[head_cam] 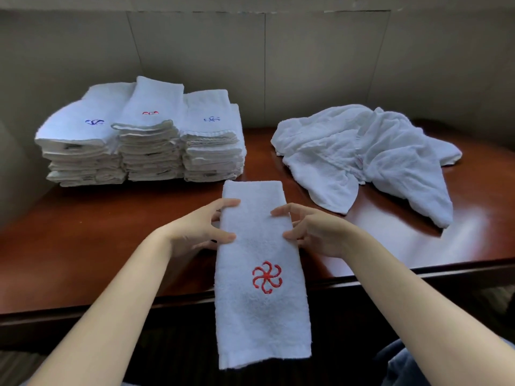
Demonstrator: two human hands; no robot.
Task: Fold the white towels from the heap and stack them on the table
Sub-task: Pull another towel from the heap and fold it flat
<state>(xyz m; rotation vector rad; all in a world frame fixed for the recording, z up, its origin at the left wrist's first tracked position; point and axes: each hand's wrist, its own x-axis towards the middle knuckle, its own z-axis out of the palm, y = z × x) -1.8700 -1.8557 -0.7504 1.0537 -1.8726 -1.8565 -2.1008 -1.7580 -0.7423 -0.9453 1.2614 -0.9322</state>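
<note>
Nearest, a white towel [262, 263] folded into a long strip bears a red pinwheel emblem [267, 277]; its lower end hangs over the table [111, 232] edge. The left hand [200, 229] and right hand [312, 232] pinch its long edges. Farther back, folded towel stacks [142, 140] stand left and the rumpled heap [365, 154] lies right.

bg: grey panel wall [195, 51] w/ seams | floor: dark, blurry | blue fabric [404, 366] btm-right
</note>
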